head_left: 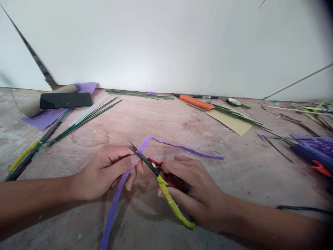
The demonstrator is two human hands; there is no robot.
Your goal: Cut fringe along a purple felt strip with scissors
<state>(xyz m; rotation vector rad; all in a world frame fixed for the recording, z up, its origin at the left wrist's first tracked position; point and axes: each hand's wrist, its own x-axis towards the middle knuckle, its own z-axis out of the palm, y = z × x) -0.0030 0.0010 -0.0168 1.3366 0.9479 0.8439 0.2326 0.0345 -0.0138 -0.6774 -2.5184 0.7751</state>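
My left hand (111,170) pinches a long, narrow purple strip (114,205), which looks like crepe paper, between thumb and fingers. Below the hand the strip hangs toward the bottom edge; above it, the strip folds over and trails right along the table. In my right hand (189,187) is a pair of scissors (166,194) with dark blades, one handle wrapped in yellow and the other red. The blades lie across the strip close to my left thumb, slightly parted at the tips. Part of the red handle is hidden by my fingers.
A phone (66,101) rests on purple paper and a roll at the left, near green wires (85,119). An orange cutter (196,102), yellow paper (234,121) and green tape (234,102) lie at the back right. A blue glue gun (309,156) is far right. A white wall (166,45) stands behind.
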